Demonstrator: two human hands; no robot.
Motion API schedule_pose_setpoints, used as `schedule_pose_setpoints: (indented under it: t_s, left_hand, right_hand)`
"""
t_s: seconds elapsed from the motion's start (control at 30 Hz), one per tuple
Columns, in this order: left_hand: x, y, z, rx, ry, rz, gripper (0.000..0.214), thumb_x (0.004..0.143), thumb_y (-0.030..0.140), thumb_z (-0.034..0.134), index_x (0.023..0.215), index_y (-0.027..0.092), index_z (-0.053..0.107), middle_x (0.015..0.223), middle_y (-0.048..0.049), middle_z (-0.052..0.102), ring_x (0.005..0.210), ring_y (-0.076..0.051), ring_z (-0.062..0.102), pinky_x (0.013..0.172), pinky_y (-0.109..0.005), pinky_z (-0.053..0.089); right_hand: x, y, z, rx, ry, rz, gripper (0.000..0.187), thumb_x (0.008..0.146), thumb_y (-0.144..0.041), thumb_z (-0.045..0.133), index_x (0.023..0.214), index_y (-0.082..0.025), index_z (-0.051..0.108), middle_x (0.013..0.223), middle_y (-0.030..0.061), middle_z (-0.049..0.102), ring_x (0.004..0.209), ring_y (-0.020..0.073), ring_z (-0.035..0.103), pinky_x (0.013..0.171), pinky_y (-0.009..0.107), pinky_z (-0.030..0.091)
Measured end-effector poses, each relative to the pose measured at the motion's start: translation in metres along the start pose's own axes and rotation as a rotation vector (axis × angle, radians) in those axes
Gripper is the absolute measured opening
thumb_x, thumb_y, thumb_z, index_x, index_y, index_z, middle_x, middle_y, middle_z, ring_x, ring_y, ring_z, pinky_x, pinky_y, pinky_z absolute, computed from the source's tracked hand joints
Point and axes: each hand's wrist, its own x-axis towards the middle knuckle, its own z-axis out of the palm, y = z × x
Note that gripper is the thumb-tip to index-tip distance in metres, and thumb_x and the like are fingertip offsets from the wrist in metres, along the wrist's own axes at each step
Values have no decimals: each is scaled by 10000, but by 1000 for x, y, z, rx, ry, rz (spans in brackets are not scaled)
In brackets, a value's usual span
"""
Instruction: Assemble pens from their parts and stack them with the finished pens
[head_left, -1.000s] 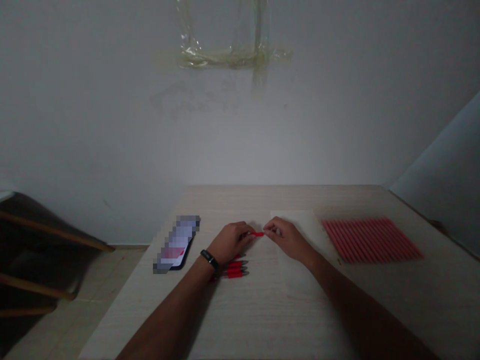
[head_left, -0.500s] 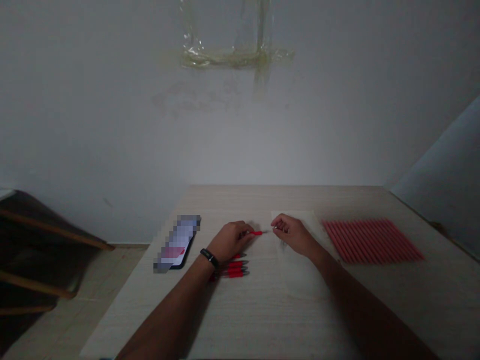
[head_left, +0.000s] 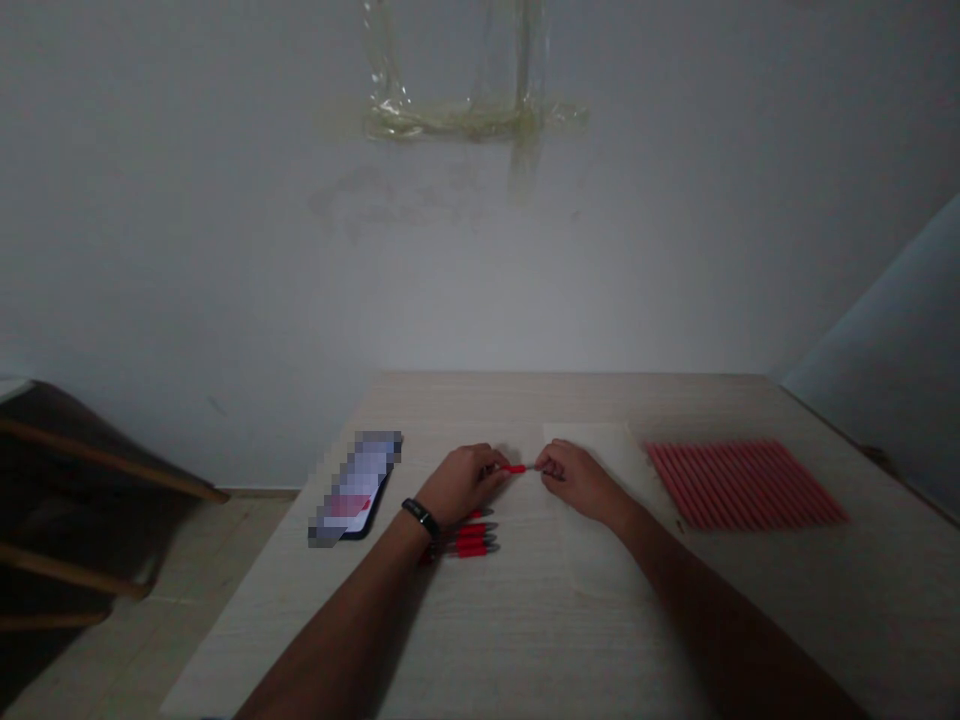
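A red pen (head_left: 514, 469) lies level between my hands, above the table. My left hand (head_left: 463, 482), with a black band on its wrist, is closed on the pen's left part. At the pen's other end, my right hand (head_left: 576, 478) pinches a small metallic tip piece (head_left: 533, 467), mostly hidden by its fingers. Several red pens with grey tips (head_left: 472, 550) lie below my left hand, partly covered by it. Under my right hand is a pale sheet (head_left: 600, 550).
A phone (head_left: 358, 490) with its screen lit lies at the table's left. On the right several red sticks (head_left: 746, 485) are lined up side by side. Behind the wooden table (head_left: 480, 640) stands a wall with tape on it. Dark shelving (head_left: 67, 500) is at far left.
My right hand has moved slightly left and down, bringing the small shiny piece in its fingers to the pen's tip. My left hand stays in place with the pen.
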Motion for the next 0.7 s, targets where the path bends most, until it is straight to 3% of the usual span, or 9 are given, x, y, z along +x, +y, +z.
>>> schedule_pose_setpoints:
  t_s: [0.17, 0.47, 0.7]
  left_hand:
    - [0, 0, 0, -8, 3, 9, 237, 977, 334, 524, 1019, 209, 721, 926, -49, 688, 824, -174, 616, 762, -265, 438]
    - [0, 0, 2, 4, -11, 16, 209, 969, 316, 536, 985, 201, 709, 895, -43, 666, 791, -166, 597, 731, -262, 426]
    - [0, 0, 1, 15, -5, 3, 197, 959, 301, 543, 988, 201, 710, 895, -46, 670, 805, -170, 597, 723, -257, 421]
  right_hand:
    - [-1, 1, -7, 9, 16, -2, 207, 781, -58, 676, 934, -198, 663, 899, 17, 619, 829, 163, 576, 749, 274, 442]
    - [1, -15, -9, 9, 70, -115, 62, 886, -144, 667, 873, -205, 663, 875, 14, 613, 861, 167, 570, 768, 284, 434]
    - [0, -6, -18, -19, 78, -124, 78, 868, -133, 686, 855, -207, 665, 850, 16, 608, 850, 176, 570, 763, 295, 433]
